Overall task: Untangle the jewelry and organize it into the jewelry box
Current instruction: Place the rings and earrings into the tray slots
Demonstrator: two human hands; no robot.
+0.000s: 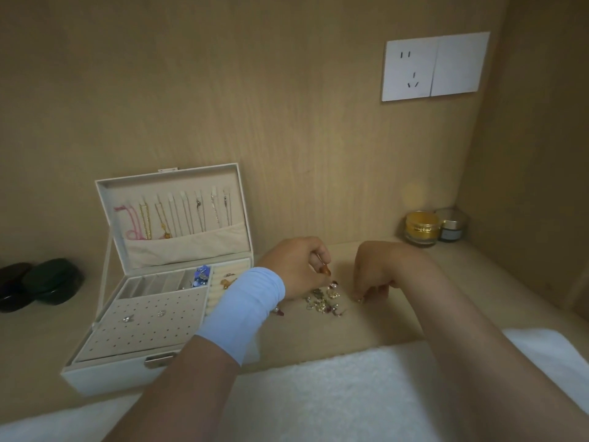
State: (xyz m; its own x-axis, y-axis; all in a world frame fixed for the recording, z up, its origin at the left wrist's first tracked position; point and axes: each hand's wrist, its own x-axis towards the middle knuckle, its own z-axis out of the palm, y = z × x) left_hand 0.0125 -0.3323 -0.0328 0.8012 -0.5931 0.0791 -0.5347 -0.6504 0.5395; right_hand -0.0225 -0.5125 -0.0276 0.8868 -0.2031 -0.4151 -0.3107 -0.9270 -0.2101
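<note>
Here, at a pale wooden table (366,323), a person leans over a small tangled jewelry pile (323,301) lying on the surface between their hands. The left hand (294,266), with a light blue sleeve (245,307) round its wrist, pinches an amber drop (325,269) and holds it just above the pile. The right hand (377,275) is just beside the pile, its fingers curled down onto a tiny shiny piece (360,300); whether it grips or only touches it, I cannot tell. To the left stands the open white jewelry box (108,378), its lid upright with necklaces (178,215) hanging inside and two stud earrings (127,319) on the perforated tray. A gold jar (421,228) sits in the far right corner.
</note>
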